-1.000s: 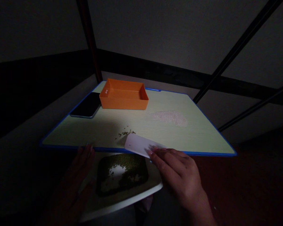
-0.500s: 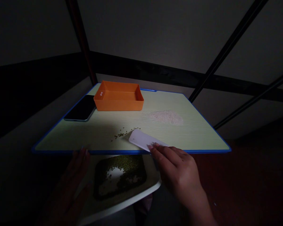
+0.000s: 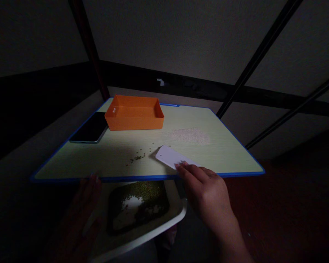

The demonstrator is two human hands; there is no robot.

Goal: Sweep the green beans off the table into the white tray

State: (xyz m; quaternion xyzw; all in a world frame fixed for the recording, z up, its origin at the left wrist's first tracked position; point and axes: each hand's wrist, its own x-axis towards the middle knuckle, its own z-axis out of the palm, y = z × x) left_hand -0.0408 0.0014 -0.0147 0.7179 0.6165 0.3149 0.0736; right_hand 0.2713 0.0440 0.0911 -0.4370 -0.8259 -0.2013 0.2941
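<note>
My right hand grips a flat white scraper, its fingers pressed over the near end. The scraper's far end lies low over the tabletop near the front edge. Small green beans are scattered to the left of it, a few just beyond its tip. Below the edge is a white tray with a heap of green beans inside. In deep shadow, my left hand lies along the tray's left side, fingers stretched toward the table edge and thumb apart.
An orange open box stands at the back left of the table. Beside it lies a dark phone. A patch of pale grains is spread right of centre. Blue trim borders the tabletop, and a wall rises behind.
My right hand has moved the scraper slightly away and to the right, and a few beans are more spread out. My left hand stays by the tray. The view has shifted a little.
</note>
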